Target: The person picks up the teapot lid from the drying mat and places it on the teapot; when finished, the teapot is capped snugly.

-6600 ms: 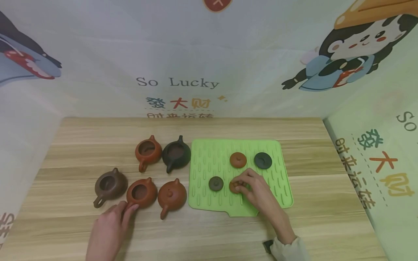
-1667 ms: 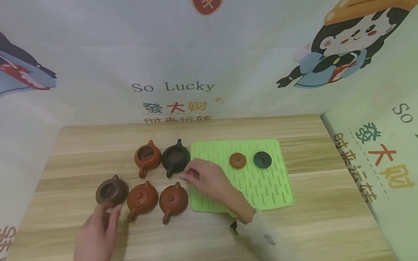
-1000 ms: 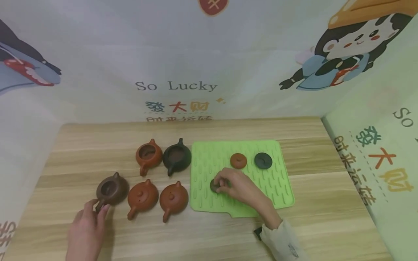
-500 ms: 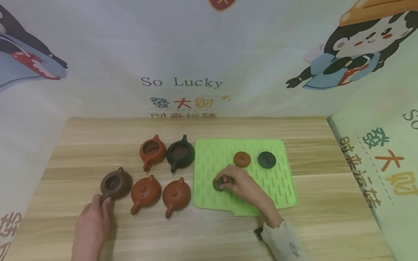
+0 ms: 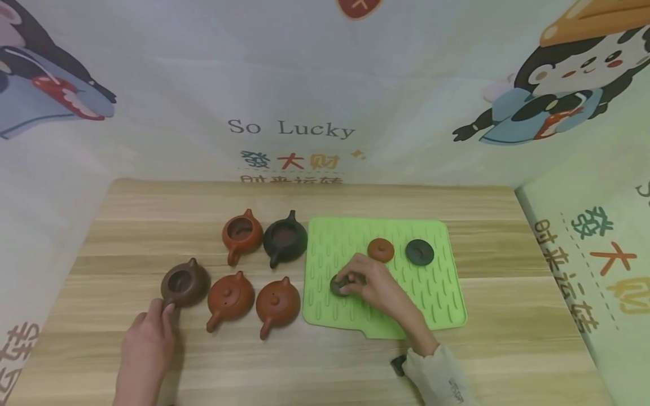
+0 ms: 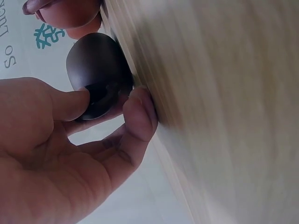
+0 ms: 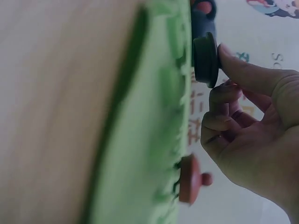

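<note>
2 hands each held a piece of pottery. The right hand [image 5: 377, 286] pinched a dark lid [image 5: 337, 286] between thumb and fingers, over the left part of the green mat [image 5: 442, 299]. The left hand [image 5: 147, 343] gripped the brown teapot [image 5: 189, 286] by its handle [image 6: 110, 100]; that pot was upright on the wooden desk [image 5: 274, 372], its mouth uncovered.

Both pieces looked like fired clay, so probably stiff, and apt to chip if knocked. The lid seemed light enough for a fingertip pinch, though its smooth, small form could slip. A central knob, such as the orange lid [image 5: 381, 250] had, would be the surest place to take hold. The teapot was likely the heavier of the 2, and the handle hold left its mouth free.

Only the head view gave the layout: 5 teapots on the desk, with the orange lid and a black lid [image 5: 420, 252] farther back on the mat. Fingers partly covered the dark lid there. The right wrist view showed it edge-on, a narrower collar facing the mat; whether they touched could not be told. The left wrist view revealed the thumb against the handle and a fingertip low beside the desk.
</note>
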Demonstrator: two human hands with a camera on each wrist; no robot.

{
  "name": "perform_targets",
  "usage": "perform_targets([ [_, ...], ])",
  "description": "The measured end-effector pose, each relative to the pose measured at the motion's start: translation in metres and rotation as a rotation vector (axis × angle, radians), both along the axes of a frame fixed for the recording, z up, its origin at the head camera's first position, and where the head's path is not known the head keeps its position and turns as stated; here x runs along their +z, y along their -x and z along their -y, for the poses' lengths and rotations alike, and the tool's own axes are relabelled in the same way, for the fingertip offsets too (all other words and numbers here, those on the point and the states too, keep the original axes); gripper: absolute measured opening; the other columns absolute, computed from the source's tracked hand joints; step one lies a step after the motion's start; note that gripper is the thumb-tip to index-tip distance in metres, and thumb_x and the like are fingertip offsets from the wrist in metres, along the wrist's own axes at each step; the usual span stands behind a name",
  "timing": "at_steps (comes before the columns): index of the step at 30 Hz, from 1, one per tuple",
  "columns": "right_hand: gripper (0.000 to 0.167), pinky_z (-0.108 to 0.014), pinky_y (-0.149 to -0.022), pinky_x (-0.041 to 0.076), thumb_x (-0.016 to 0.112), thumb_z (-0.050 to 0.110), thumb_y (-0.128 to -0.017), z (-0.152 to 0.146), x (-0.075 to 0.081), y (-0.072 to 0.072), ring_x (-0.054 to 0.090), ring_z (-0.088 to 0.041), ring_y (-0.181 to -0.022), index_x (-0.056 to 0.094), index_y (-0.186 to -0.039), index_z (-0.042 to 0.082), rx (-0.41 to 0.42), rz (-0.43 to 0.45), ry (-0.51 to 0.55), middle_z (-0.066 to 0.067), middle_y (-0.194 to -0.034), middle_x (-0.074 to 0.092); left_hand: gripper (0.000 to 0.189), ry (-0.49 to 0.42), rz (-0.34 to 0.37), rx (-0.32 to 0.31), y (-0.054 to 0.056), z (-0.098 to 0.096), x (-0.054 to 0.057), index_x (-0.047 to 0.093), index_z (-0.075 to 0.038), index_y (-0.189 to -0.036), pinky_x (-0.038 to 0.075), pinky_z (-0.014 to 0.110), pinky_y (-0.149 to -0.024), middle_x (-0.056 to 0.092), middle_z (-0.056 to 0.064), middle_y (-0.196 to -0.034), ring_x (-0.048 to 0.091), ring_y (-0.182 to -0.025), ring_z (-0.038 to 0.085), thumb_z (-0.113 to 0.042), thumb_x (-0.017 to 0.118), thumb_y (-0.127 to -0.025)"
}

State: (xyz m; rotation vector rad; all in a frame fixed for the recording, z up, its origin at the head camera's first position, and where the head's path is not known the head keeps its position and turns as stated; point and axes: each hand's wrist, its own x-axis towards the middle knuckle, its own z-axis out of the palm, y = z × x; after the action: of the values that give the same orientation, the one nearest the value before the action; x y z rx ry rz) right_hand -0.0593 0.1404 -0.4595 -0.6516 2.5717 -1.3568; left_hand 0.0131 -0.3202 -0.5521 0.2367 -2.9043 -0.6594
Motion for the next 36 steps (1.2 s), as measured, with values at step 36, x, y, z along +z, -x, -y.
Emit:
perform_targets([
  [36,0.018,-0.016,-0.075,0.038,0.092,0.012,-0.09,0.153,0.043,0.033,0.043,0.001,-0.075,0.078,-0.1,0.007,0.288,-0.028,0.037,0.006,-0.079,0.051,0.039,-0.006,0.044,-0.005,0.0,-0.005,0.015,0.054,0.002,-0.126,0.052,0.058,-0.056,0.062,0.027,-0.084,0.066,-0.072,0.051,-0.031,0.035,-0.122],
])
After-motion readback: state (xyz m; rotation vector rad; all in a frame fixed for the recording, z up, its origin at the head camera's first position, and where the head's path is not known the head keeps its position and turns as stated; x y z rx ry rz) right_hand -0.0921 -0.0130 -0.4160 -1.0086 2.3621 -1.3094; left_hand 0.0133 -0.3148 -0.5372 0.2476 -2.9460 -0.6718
